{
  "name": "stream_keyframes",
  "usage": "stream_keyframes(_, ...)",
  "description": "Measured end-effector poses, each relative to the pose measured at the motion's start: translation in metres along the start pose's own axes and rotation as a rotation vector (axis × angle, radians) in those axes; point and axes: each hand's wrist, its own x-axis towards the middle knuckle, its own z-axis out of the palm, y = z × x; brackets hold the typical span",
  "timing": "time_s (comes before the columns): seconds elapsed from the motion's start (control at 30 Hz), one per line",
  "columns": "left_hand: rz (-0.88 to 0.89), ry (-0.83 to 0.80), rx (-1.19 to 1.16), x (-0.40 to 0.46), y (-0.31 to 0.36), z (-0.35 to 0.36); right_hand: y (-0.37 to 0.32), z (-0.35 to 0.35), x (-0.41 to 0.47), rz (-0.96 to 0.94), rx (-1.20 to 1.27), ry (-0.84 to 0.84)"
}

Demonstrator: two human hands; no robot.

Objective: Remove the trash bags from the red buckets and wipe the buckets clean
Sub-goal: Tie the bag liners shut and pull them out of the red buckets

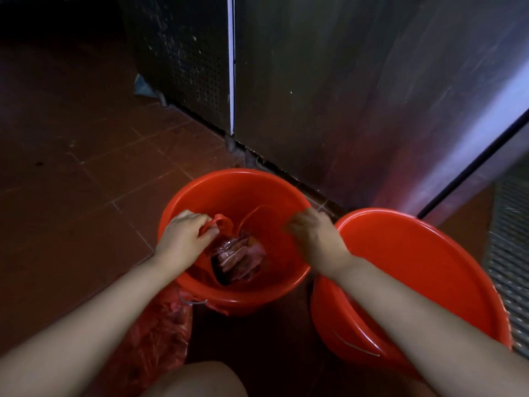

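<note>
Two red buckets stand on the floor. The left bucket holds a red trash bag with waste visible through its open mouth. My left hand pinches the bag's left handle loop at the bucket's left rim. Over the bucket's right side, my right hand is closed on the bag's other thin edge. The right bucket sits partly under my right forearm, and its inside looks bare.
A crumpled red plastic bag lies on the tiled floor by my left forearm. Stainless steel cabinets rise right behind the buckets. A metal floor grate runs along the right edge. My knee shows at the bottom.
</note>
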Motion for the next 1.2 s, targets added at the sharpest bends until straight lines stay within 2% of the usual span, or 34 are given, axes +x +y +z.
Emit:
stream_keyframes(0.07, -0.037, 0.004, -0.074, 0.001, 0.002, -0.003, 0.02, -0.002, 0.005, 0.131, -0.279, -0.051)
stream_keyframes(0.13, -0.083, 0.001, -0.162, 0.004, 0.003, -0.007, 0.032, -0.006, 0.009, 0.2, -0.407, -0.13)
stream_keyframes(0.2, -0.104, 0.002, -0.227, 0.007, 0.001, -0.012, 0.04, -0.011, 0.013, 0.215, -0.35, -0.169)
stream_keyframes(0.27, -0.11, 0.025, -0.25, 0.011, 0.0, -0.018, 0.044, -0.013, 0.017, 0.217, -0.18, -0.179)
stream_keyframes(0.37, -0.092, 0.081, -0.292, 0.015, -0.005, -0.03, 0.035, -0.02, 0.028, 0.334, 0.367, -0.074)
stream_keyframes(0.43, -0.023, 0.099, -0.312, 0.018, -0.008, -0.039, 0.015, -0.026, 0.039, 0.547, 1.012, -0.044)
stream_keyframes(0.5, 0.061, 0.078, -0.302, 0.022, -0.007, -0.045, -0.005, -0.022, 0.05, 0.642, 1.658, -0.037)
stream_keyframes(0.53, 0.088, 0.069, -0.281, 0.024, -0.006, -0.045, -0.012, -0.018, 0.054, 0.648, 1.833, -0.019)
stream_keyframes(0.57, 0.097, 0.072, -0.261, 0.025, -0.005, -0.045, -0.018, -0.012, 0.057, 0.646, 1.897, -0.004)
stream_keyframes(0.63, 0.073, 0.089, -0.273, 0.025, -0.002, -0.042, -0.029, 0.004, 0.063, 0.64, 1.801, -0.012)
stream_keyframes(0.77, 0.007, 0.064, -0.487, 0.023, 0.007, -0.032, -0.048, 0.032, 0.069, 0.587, 1.361, -0.059)
stream_keyframes(0.87, -0.008, 0.056, -0.506, 0.021, 0.013, -0.02, -0.068, 0.047, 0.071, 0.493, 1.259, -0.184)
stream_keyframes(0.93, -0.037, 0.006, -0.535, 0.021, 0.017, -0.014, -0.08, 0.056, 0.072, 0.451, 1.211, -0.182)
stream_keyframes(1.0, -0.045, -0.038, -0.579, 0.024, 0.017, -0.011, -0.086, 0.06, 0.075, 0.485, 1.194, -0.143)
stream_keyframes(1.1, -0.11, 0.013, -0.643, 0.03, 0.003, -0.012, -0.081, 0.054, 0.076, 0.672, 1.36, -0.133)
stream_keyframes(1.2, -0.09, -0.043, -0.506, 0.035, -0.008, -0.007, -0.071, 0.052, 0.073, 0.742, 1.5, -0.172)
